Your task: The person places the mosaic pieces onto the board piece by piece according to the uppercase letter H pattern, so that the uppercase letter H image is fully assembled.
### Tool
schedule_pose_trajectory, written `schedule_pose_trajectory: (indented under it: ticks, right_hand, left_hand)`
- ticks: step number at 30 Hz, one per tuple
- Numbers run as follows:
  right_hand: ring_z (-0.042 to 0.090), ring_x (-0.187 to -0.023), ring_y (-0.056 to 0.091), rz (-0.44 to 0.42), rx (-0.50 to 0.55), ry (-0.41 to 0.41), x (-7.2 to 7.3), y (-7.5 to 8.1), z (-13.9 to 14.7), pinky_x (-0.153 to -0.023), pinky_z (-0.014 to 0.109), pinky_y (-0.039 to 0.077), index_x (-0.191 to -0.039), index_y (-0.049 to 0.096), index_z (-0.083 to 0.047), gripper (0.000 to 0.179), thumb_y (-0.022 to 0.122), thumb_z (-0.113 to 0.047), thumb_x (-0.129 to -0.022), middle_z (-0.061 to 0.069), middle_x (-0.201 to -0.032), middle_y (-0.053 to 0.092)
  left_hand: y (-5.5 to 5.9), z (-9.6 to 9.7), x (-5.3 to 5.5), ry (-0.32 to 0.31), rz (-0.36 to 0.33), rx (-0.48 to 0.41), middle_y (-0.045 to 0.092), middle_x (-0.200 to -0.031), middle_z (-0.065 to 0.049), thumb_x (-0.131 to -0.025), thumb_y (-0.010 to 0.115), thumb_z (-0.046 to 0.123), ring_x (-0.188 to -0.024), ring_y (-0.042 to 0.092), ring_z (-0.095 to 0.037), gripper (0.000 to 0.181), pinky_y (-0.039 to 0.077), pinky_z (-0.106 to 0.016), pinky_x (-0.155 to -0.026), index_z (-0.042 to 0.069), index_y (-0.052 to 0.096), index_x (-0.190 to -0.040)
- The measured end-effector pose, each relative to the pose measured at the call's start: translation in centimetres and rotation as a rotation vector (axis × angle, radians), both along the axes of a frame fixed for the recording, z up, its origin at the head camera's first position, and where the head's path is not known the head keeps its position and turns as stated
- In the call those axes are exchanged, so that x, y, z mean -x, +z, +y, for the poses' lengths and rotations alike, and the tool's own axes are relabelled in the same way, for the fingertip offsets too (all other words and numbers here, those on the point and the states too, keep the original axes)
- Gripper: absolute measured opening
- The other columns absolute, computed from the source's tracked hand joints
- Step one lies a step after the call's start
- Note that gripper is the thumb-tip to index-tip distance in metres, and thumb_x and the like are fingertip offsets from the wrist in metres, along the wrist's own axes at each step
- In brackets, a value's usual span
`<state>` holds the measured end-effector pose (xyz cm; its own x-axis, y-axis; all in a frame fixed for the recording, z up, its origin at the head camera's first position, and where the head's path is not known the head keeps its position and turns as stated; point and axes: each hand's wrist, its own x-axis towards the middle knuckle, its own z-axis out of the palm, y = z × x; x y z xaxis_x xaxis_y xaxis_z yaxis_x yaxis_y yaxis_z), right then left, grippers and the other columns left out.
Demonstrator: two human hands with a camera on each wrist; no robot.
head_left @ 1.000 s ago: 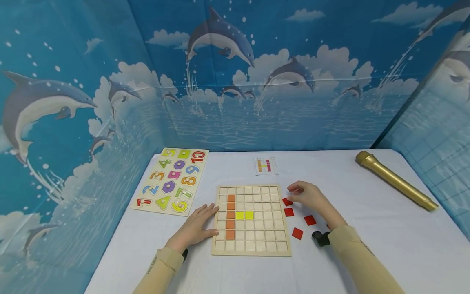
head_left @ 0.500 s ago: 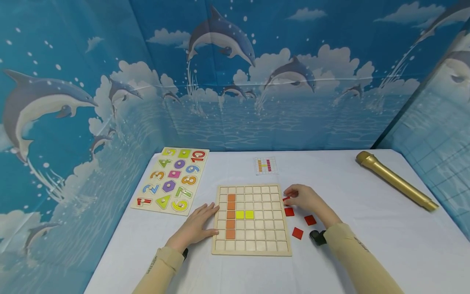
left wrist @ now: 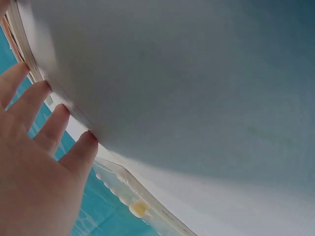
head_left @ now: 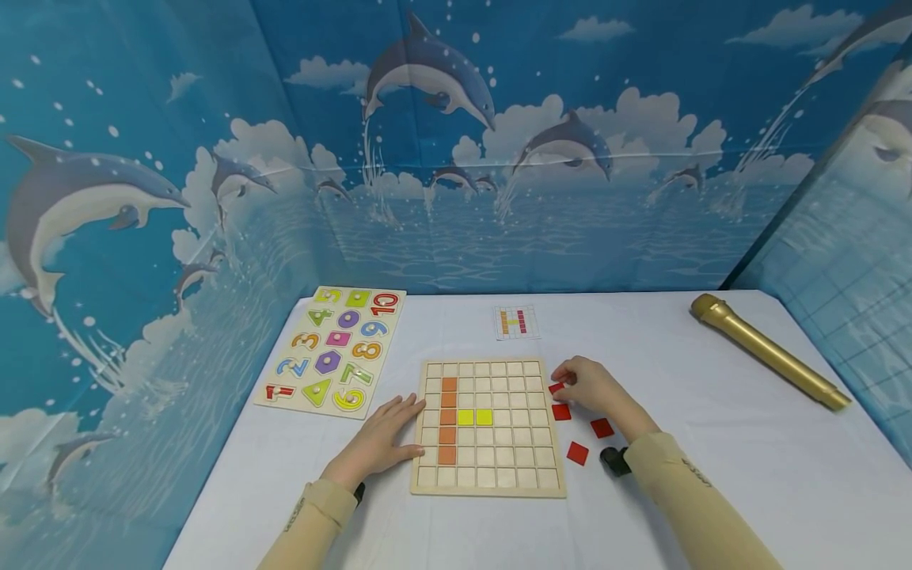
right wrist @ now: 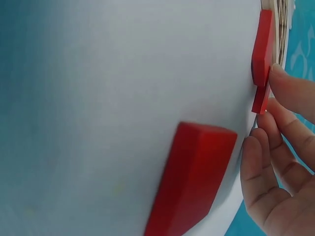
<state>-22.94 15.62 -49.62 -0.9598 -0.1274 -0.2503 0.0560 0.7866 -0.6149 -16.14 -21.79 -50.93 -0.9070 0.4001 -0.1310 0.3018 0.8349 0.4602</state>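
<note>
A wooden grid board point(head_left: 499, 491) lies on the white table, with a column of orange tiles point(head_left: 447, 435) and two yellow tiles point(head_left: 473, 417) in its squares. Fingers straight and spread, my left hand point(head_left: 381, 439) rests against the board's left edge. Beyond its right edge, my right hand point(head_left: 594, 388) has thumb and fingertips around a red tile point(head_left: 556, 388). In the right wrist view that tile point(right wrist: 261, 101) sits between thumb and forefinger, partly behind another red tile point(right wrist: 263, 49). Other red tiles point(head_left: 578, 453) lie loose nearby.
A number-and-shape puzzle board point(head_left: 328, 388) lies at the left. Behind the grid board is a small pattern card point(head_left: 517, 322) with orange, yellow and red squares. A gold microphone-shaped object point(head_left: 769, 350) lies at the far right. Dolphin-printed cloth point(head_left: 427, 237) hangs behind the table.
My right hand has come slightly down and left, and its fingers have closed around the farthest red tile. The left hand has stayed at the board's edge.
</note>
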Motion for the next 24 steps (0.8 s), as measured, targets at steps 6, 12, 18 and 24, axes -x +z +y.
schedule_pose_trajectory:
  ticks: [6,12,18,24]
  right_hand:
    - [0.024,-0.093,0.053,0.003,-0.006,0.000,0.02,-0.16,0.04,-0.079,0.034,0.056,-0.107,0.069,-0.004,0.029,0.080,-0.012,-0.081,0.011,-0.099,0.059]
    - [0.023,-0.090,0.052,-0.020,-0.020,0.006,-0.16,0.08,0.22,-0.072,0.028,0.051,-0.102,0.069,-0.005,0.024,0.078,-0.011,-0.082,0.009,-0.093,0.057]
    - [0.021,-0.087,0.053,-0.063,0.004,-0.006,-0.48,0.52,0.51,-0.068,0.026,0.049,-0.099,0.065,-0.005,0.020,0.076,-0.010,-0.083,0.008,-0.089,0.058]
    - [0.020,-0.082,0.054,-0.055,0.042,-0.005,-0.46,0.67,0.78,-0.066,0.024,0.049,-0.094,0.062,-0.008,0.015,0.074,-0.011,-0.085,0.007,-0.086,0.059]
  left_hand:
    - [0.02,0.05,0.04,0.006,0.000,-0.004,0.035,-0.159,-0.011,-0.085,0.076,0.033,-0.148,0.027,-0.037,0.076,0.028,-0.058,-0.119,0.014,0.042,-0.150]
    - [0.09,0.09,0.06,0.011,-0.005,0.001,0.034,-0.159,-0.010,-0.086,0.076,0.033,-0.148,0.026,-0.037,0.076,0.027,-0.058,-0.120,0.014,0.041,-0.150]
    - [0.13,0.11,0.05,0.012,-0.003,0.000,0.034,-0.159,-0.011,-0.086,0.076,0.033,-0.148,0.026,-0.037,0.075,0.027,-0.058,-0.120,0.014,0.042,-0.150]
    - [0.20,0.17,-0.09,0.014,-0.009,0.001,0.034,-0.159,-0.011,-0.086,0.076,0.033,-0.148,0.027,-0.037,0.076,0.027,-0.058,-0.120,0.013,0.042,-0.150]
